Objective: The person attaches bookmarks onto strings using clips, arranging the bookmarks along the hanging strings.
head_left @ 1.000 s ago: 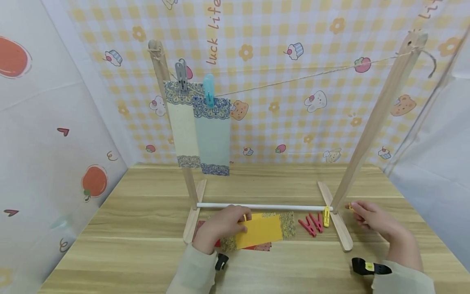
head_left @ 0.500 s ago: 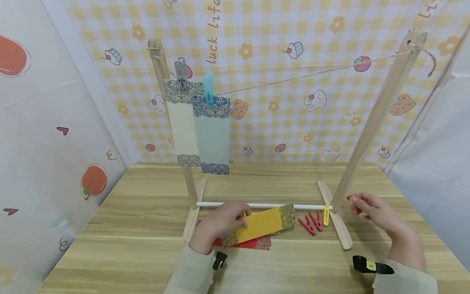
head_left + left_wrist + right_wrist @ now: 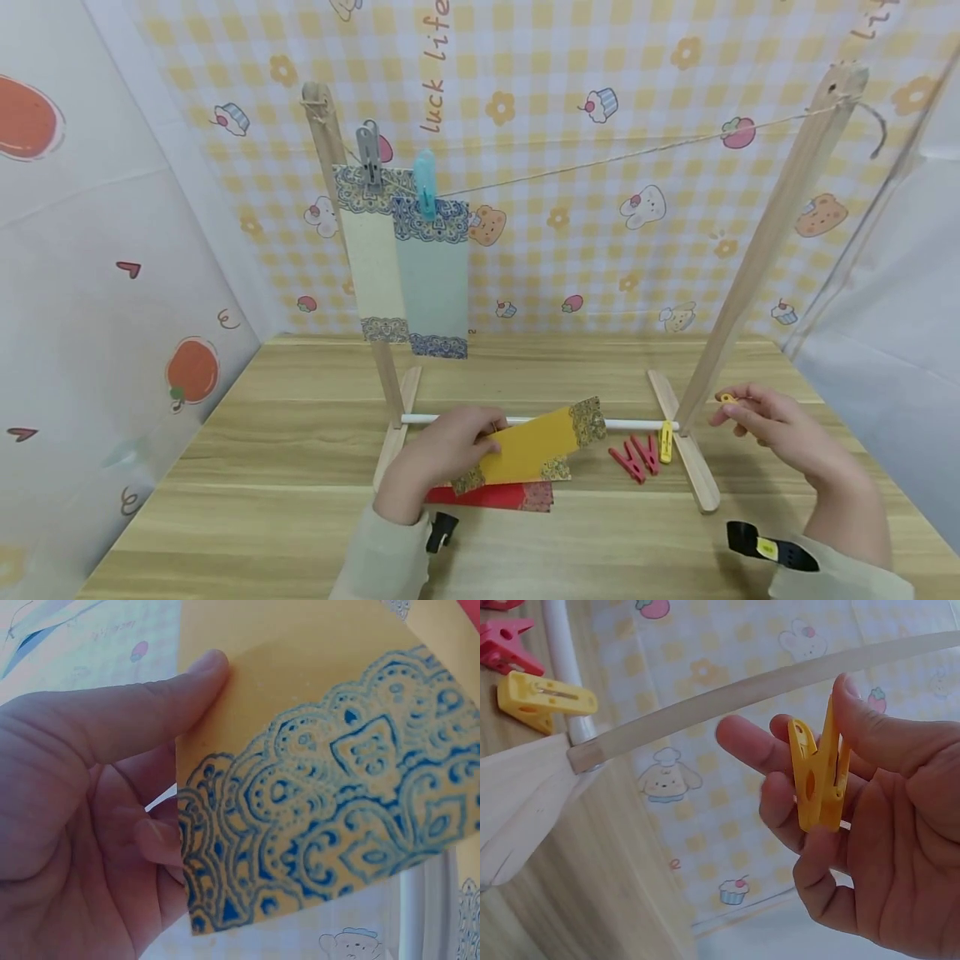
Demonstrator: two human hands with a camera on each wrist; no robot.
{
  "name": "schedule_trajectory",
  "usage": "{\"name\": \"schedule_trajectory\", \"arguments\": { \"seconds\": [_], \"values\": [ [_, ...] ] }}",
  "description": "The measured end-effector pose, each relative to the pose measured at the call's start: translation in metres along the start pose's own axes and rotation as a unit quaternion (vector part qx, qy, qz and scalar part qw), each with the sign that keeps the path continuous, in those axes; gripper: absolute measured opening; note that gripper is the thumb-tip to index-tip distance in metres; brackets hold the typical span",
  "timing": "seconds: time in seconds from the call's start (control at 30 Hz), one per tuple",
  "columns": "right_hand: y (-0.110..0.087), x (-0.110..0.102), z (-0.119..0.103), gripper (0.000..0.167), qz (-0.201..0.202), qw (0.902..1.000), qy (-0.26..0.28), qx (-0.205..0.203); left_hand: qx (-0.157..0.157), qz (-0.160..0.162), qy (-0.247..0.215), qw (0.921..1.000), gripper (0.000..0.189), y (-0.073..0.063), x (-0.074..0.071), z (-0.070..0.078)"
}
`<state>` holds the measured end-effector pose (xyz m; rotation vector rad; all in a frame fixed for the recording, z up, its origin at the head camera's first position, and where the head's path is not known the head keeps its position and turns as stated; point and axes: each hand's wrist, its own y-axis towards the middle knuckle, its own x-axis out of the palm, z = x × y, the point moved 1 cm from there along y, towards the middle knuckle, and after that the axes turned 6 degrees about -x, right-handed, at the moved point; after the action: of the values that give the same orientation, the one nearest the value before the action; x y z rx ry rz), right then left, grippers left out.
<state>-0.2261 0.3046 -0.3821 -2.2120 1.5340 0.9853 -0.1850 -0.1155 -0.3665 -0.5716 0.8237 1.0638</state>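
My left hand (image 3: 453,446) pinches a yellow paper strip (image 3: 528,446) with patterned lace-like ends, the thumb on its face in the left wrist view. The strip's right end is tilted up over the table. Below it lie another yellow strip with a patterned end (image 3: 556,469) and several red strips (image 3: 487,497). To the right of the stand, my right hand (image 3: 780,433) holds a yellow clothespin (image 3: 817,776) between thumb and fingers. Two strips hang on the string (image 3: 600,169): a cream one (image 3: 375,267) under a grey clothespin (image 3: 370,156), a pale green one (image 3: 435,283) under a blue clothespin (image 3: 425,185).
A wooden stand has a left post (image 3: 326,137), a right post (image 3: 780,221) and a white bar (image 3: 637,424) low between them. Red clothespins (image 3: 633,458) and another yellow clothespin (image 3: 666,442) lie by the right foot (image 3: 701,479). A checked cloth (image 3: 562,267) hangs behind.
My left hand has lifted the yellow strip off the pile, its right end rising. My right hand has shifted slightly right and up with the clothespin, which now shows more.
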Motion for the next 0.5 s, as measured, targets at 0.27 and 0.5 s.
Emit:
{"name": "schedule_trajectory", "arguments": {
  "seconds": [0.27,0.5],
  "values": [
    [0.000,-0.002,-0.012,0.027,-0.001,0.9990,-0.014,-0.043,0.025,0.021,0.012,0.9994,0.004,-0.001,-0.004,0.000],
    [0.003,0.002,-0.031,0.029,-0.005,0.9990,-0.012,-0.043,0.035,0.039,0.008,0.9986,0.008,-0.005,-0.010,0.003]
  ]
}}
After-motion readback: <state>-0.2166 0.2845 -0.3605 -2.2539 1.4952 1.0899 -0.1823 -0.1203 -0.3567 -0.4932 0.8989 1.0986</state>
